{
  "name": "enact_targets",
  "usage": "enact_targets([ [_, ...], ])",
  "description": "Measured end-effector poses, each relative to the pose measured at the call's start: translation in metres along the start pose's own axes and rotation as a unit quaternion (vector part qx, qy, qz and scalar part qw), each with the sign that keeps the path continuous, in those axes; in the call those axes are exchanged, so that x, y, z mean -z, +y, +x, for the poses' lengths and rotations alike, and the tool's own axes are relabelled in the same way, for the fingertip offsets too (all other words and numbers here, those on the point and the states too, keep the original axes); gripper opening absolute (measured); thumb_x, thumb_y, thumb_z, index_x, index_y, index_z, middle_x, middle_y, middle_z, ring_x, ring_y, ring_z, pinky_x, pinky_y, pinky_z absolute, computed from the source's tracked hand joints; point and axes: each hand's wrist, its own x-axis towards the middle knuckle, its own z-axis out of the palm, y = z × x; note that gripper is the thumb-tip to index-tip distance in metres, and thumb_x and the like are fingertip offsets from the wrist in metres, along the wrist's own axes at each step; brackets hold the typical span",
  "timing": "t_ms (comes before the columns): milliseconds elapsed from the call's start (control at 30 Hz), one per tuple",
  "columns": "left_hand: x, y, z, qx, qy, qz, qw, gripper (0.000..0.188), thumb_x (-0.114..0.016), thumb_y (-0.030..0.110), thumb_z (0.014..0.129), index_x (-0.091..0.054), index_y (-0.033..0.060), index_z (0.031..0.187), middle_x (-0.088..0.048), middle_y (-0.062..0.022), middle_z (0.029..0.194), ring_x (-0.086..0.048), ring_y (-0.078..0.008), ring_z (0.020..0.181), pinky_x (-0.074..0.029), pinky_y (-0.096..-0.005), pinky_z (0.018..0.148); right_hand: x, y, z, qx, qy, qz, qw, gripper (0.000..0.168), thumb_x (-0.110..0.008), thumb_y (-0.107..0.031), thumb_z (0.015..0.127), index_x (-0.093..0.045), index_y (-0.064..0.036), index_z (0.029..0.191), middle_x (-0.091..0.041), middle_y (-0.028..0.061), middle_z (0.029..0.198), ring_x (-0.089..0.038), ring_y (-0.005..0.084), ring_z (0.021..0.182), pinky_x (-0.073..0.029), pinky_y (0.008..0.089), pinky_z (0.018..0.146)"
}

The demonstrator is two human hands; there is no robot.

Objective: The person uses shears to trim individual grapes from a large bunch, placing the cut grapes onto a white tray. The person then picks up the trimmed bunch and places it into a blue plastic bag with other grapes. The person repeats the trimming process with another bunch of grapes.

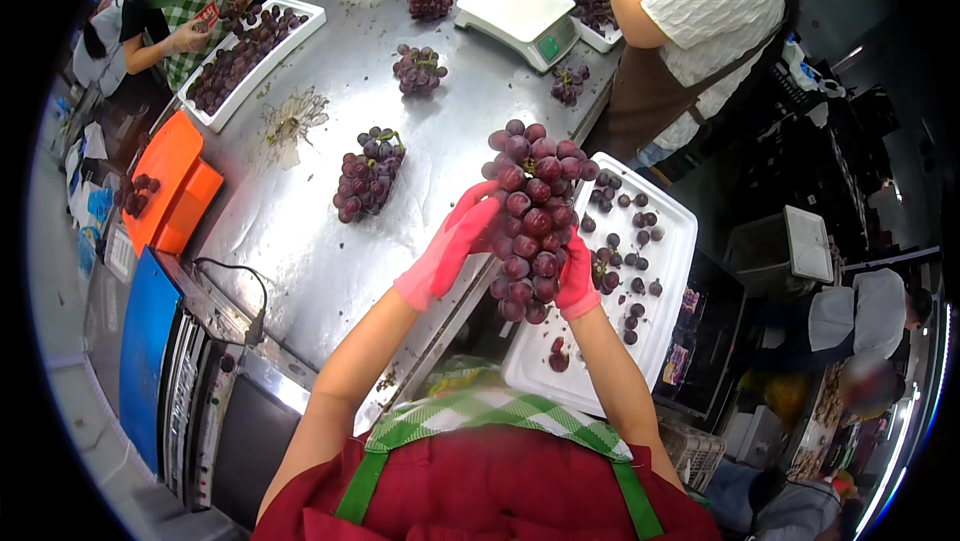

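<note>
A large bunch of dark red grapes (529,203) is held up between my two hands, over the front edge of the table. My left hand (461,237), in a pink glove, grips its left side, with the fingertips partly hidden behind the fruit. On the other side my right hand (577,278), gloved in pink too, holds the lower right part. Under and beyond my right arm is a white tray (679,241) with loose grapes and small pieces scattered in it. A smaller grape bunch (369,181) rests on the metal table (300,203), left of my hands.
Farther back are more bunches (420,69) and a digital scale (517,12). Grape-filled white trays (247,60) line the far edges. An orange scale (169,181) stands at left near a black cable (251,274). Co-workers (705,23) stand at the right and far left.
</note>
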Motion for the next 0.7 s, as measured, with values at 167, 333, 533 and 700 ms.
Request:
enact_targets([
  [167, 0.008, 0.001, 0.031, 0.023, 0.0, 0.015, 1.0, 0.056, -0.044, 0.045, 0.091, -0.033, 0.0124, 0.135, -0.049, -0.0044, 0.123, -0.052, -0.0165, 0.107, -0.043, -0.0354, 0.09, 0.013, -0.008, 0.021, -0.023, 0.004, 0.032, 0.999, 0.046, -0.043, -0.032, 0.094, -0.038, -0.007, 0.132, -0.051, 0.0104, 0.122, -0.053, 0.027, 0.11, -0.044, 0.045, 0.096],
  [333, 0.029, -0.002, 0.08, 0.03, -0.027, -0.027, 0.999, 0.047, -0.05, 0.041, 0.09, -0.04, 0.012, 0.126, -0.052, -0.0025, 0.107, -0.053, -0.0124, 0.091, -0.047, -0.0306, 0.081, -0.02, -0.018, 0.057, 0.028, 0.146, -0.073, 0.986, 0.039, -0.045, -0.031, 0.094, -0.045, -0.007, 0.125, -0.055, 0.0074, 0.113, -0.055, 0.0229, 0.1, -0.047, 0.0349, 0.086],
  [533, 0.043, -0.007, 0.126, 0.082, -0.017, -0.04, 0.996, 0.041, -0.053, 0.039, 0.09, -0.046, 0.0113, 0.119, -0.053, -0.0002, 0.093, -0.052, -0.0083, 0.078, -0.048, -0.0243, 0.069, 0.004, -0.032, 0.088, 0.077, 0.225, -0.08, 0.968, 0.03, -0.051, -0.026, 0.092, -0.052, -0.01, 0.117, -0.059, 0.0044, 0.108, -0.06, 0.0196, 0.095, -0.052, 0.0355, 0.082],
  [700, 0.044, 0.0, 0.157, 0.086, -0.014, -0.018, 0.996, 0.048, -0.055, 0.039, 0.088, -0.046, 0.0024, 0.117, -0.058, -0.01, 0.106, -0.059, -0.0195, 0.096, -0.048, -0.0321, 0.085, 0.018, -0.046, 0.107, 0.06, 0.247, -0.069, 0.965, 0.033, -0.051, -0.027, 0.092, -0.049, -0.011, 0.12, -0.057, 0.0036, 0.109, -0.056, 0.0175, 0.095, -0.049, 0.0336, 0.08],
])
